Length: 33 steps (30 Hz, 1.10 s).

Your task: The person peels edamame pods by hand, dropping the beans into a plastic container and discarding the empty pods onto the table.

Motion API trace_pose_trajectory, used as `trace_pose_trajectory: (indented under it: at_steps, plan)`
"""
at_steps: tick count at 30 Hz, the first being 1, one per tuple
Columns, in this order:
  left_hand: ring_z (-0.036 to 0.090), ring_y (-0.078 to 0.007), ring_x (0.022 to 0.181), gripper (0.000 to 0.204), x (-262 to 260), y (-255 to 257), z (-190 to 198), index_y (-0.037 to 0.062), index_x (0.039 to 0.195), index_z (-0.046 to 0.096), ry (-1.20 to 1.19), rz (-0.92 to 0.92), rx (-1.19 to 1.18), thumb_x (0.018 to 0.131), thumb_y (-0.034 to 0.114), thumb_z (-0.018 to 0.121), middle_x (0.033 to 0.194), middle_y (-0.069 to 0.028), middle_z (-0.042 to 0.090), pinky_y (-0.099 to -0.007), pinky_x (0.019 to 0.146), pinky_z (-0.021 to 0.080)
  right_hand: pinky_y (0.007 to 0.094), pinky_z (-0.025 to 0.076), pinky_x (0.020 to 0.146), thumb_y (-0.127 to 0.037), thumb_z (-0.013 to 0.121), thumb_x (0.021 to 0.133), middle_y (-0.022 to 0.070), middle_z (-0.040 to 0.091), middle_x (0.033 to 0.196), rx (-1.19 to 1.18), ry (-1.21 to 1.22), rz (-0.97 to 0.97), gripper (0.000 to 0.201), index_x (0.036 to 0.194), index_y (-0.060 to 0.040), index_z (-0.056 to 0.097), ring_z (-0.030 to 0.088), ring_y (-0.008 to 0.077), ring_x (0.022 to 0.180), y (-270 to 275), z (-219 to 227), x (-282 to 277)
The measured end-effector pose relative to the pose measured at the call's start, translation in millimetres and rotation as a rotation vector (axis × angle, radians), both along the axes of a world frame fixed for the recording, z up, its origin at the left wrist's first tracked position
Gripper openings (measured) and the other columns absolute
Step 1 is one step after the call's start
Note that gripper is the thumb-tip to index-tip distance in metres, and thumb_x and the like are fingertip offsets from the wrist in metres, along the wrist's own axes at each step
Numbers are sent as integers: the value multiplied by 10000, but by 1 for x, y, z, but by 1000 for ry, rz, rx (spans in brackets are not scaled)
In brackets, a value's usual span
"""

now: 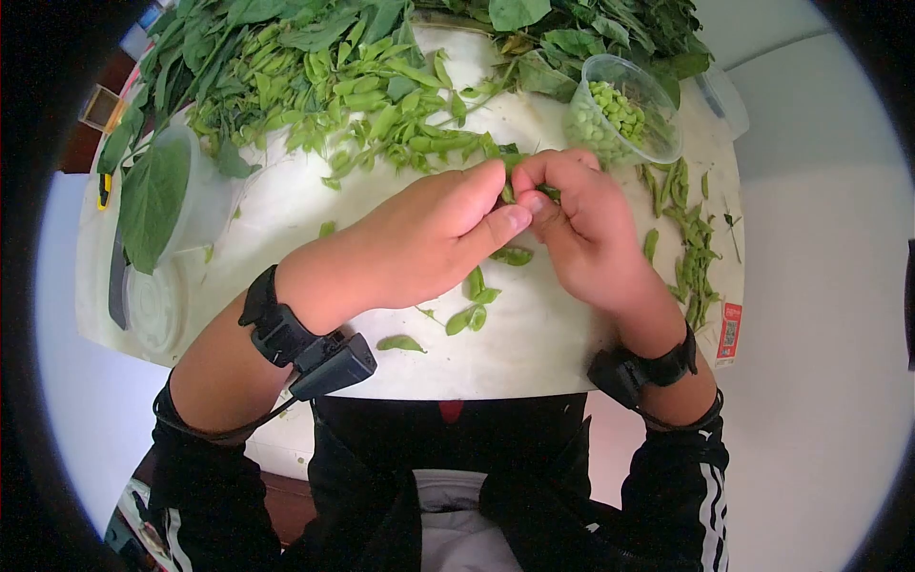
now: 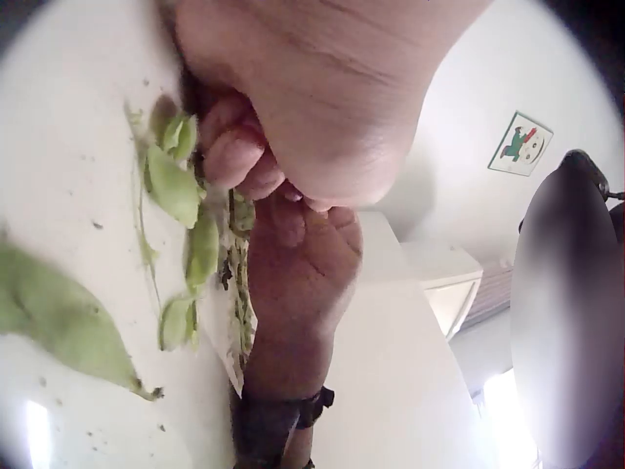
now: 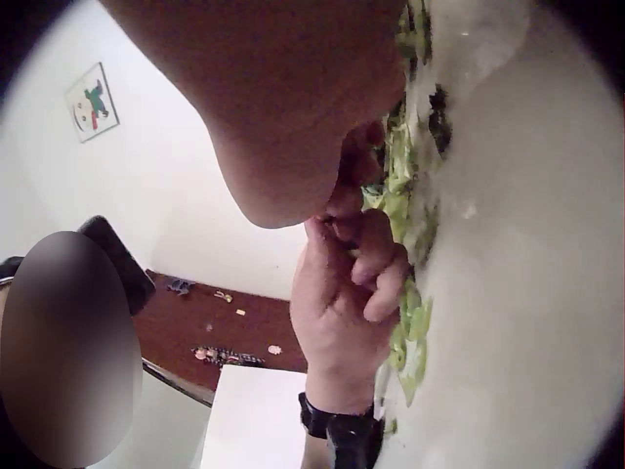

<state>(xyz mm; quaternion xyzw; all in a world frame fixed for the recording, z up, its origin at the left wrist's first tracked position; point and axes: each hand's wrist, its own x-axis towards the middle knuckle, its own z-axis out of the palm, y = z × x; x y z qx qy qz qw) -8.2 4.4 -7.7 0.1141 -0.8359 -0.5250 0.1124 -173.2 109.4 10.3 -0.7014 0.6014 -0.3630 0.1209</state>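
Observation:
Over the table, my left hand [image 1: 429,229] and right hand [image 1: 589,229] meet at the fingertips. Between them they pinch a green bean pod [image 1: 507,194], mostly hidden by the fingers. In the left wrist view the fingers of both hands [image 2: 303,269] come together just above the table. Below my hands lie a few loose pods [image 1: 467,318], and another pod [image 1: 401,343] sits closer to the front edge. Just past my right hand stands a clear plastic tub [image 1: 658,143] holding shelled green beans [image 1: 618,112].
A heap of pods [image 1: 381,105] spreads across the back, with leafy stalks [image 1: 257,29] behind it. Flat pods [image 1: 694,238] lie along the right side. At left are a translucent container [image 1: 205,205] under a big leaf [image 1: 157,205] and a round lid [image 1: 154,310].

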Motion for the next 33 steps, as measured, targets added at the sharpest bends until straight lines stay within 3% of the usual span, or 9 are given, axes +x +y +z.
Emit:
trace_pose_trajectory:
  at_steps: [2, 5, 11, 14, 20, 24, 27, 29, 33]
  plan:
    - [437, -148, 683, 279, 0, -1, 0, 8, 1000, 481, 1, -5, -51, 986, 287, 486, 752, -74, 481, -316, 630, 401, 361, 362, 780, -49, 566, 856, 93, 559, 725, 176, -269, 20, 18, 861, -63, 555, 518, 274, 690, 2, -3, -1]
    - [420, -159, 643, 273, -1, -1, 2, 8, 970, 500, -13, -1, -85, 978, 281, 496, 708, -72, 467, -322, 597, 388, 360, 357, 794, -70, 557, 879, 90, 553, 715, 291, -449, 25, 20, 861, -67, 565, 496, 259, 683, 3, -4, -3]
    - [407, -155, 630, 265, 0, -6, 10, 6, 925, 513, -89, -10, -39, 962, 268, 506, 689, -82, 448, -309, 579, 374, 360, 350, 799, -55, 608, 813, 95, 569, 720, 24, -54, -29, 40, 845, -70, 587, 529, 273, 694, 0, -1, 2]
    - [407, -162, 627, 240, 0, -6, 11, 5, 914, 513, -97, -28, -65, 953, 241, 500, 681, -83, 440, -319, 580, 368, 360, 351, 797, -40, 619, 779, 98, 577, 730, -37, -3, -43, 65, 831, -67, 591, 540, 286, 699, -1, -2, 3]
    - [402, -179, 619, 218, 1, -7, 4, 2, 868, 469, 90, -48, -121, 938, 209, 467, 665, -76, 431, -329, 576, 345, 372, 366, 781, -32, 611, 780, 107, 574, 722, -52, -103, -93, 62, 826, -57, 578, 533, 307, 689, -2, -6, 6]
    - [388, -146, 626, 205, 2, -7, 10, 11, 831, 451, 3, -52, 92, 928, 192, 459, 666, -54, 420, -303, 575, 338, 387, 384, 750, -46, 607, 800, 121, 569, 714, -64, -143, -140, 53, 840, -47, 572, 522, 328, 681, -1, -8, 5]
    - [380, -123, 636, 189, 2, -8, 9, 16, 819, 459, 24, -35, 150, 921, 174, 464, 676, -34, 421, -288, 575, 332, 358, 398, 688, -34, 595, 823, 108, 549, 685, -29, -201, -189, 56, 862, -30, 555, 546, 257, 682, 1, -8, 4]
    - [377, -113, 641, 183, 2, -8, 8, 16, 816, 468, 36, -13, 169, 918, 168, 470, 683, -25, 425, -280, 575, 330, 305, 431, 678, -8, 565, 848, 73, 550, 701, 102, -565, -251, 52, 896, -12, 546, 558, 155, 743, 3, -4, 4]
    - [391, -111, 646, 147, -1, -8, 4, 13, 839, 498, 58, 32, 82, 914, 139, 483, 687, -24, 440, -290, 579, 345, 259, 462, 689, 14, 544, 861, 42, 555, 746, -92, -758, -208, 74, 934, 0, 546, 552, 101, 785, -3, -8, 10]
